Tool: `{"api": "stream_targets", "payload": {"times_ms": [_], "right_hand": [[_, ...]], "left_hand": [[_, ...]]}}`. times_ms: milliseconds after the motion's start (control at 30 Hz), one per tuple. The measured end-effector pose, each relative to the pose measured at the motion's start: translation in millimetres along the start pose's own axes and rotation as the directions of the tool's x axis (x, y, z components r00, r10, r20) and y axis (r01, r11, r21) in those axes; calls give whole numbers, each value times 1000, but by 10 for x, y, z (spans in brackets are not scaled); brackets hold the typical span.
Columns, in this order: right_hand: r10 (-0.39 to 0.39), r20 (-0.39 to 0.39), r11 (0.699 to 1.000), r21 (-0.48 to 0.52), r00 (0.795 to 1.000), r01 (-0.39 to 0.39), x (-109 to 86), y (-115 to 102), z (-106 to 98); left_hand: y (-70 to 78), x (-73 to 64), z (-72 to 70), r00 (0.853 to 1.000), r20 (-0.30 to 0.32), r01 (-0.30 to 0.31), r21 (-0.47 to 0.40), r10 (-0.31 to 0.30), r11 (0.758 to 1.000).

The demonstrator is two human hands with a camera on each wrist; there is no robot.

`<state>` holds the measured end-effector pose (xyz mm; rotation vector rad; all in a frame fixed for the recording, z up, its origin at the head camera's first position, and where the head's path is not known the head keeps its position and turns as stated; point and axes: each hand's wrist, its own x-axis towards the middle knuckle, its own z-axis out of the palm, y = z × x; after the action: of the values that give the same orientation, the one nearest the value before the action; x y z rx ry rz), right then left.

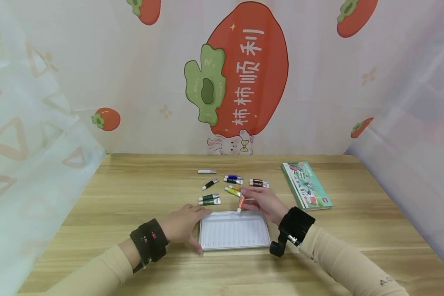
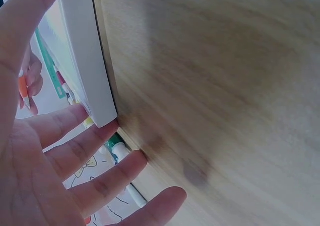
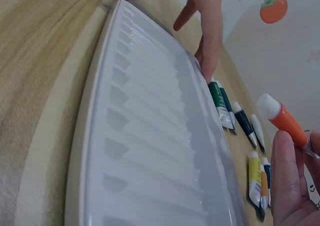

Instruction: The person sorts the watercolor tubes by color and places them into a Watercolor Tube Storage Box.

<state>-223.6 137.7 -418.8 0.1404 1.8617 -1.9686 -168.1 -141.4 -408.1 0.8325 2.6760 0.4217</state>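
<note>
Reference: clock positions are read from the tray's centre, twelve being away from the person.
White tray (image 1: 234, 234): laid flat on the wooden table (image 1: 177, 273), slots upward.
Left hand (image 1: 181, 224): placed at nine o'clock; its fingers are spread and nearly straight, the tray's corners are touched, and nothing is clasped.
Right hand (image 1: 264, 202): placed at one o'clock; the orange tube (image 1: 241, 201) is pinched between thumb and fingers.
Orange tube: held near twelve o'clock by the far rim, its white cap directed toward six; in the right wrist view it is seen apart from the tray.
Tubes at rest: green tubes (image 1: 209, 200), black tube (image 1: 210, 184) and white tube (image 1: 207, 172) are found toward eleven, blue tubes (image 1: 233, 179) and yellow tube (image 1: 232, 191) at twelve, brown tubes (image 1: 259, 183) at one.
Drop hazard: the orange tube could be let slip or turned askew, since only a small pinch is applied.
Shift hazard: the tray could be slid or tipped if its rim is pressed unevenly, or snagged by the dark wrist mount (image 1: 277, 248) near four.
Scatter hazard: the yellow tube could be knocked by the right hand's fingers, being just beside them.
</note>
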Motion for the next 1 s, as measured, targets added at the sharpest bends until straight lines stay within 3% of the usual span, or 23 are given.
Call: {"api": "stream_targets", "payload": {"times_ms": [400,700,1000], "right_hand": [[-36,162,995,-81,986,50,-103,158,399],[-76,215,992,-82,974,96,-143,287,696],[-92,223,984,-128,970,123,-139,375,773]], "left_hand": [[2,13,-20,1000,3,0,-15,0,1000],[-6,15,-33,1000,7,-7,-27,7,1000],[-26,28,-24,1000,5,-17,-28,17,999]]}}
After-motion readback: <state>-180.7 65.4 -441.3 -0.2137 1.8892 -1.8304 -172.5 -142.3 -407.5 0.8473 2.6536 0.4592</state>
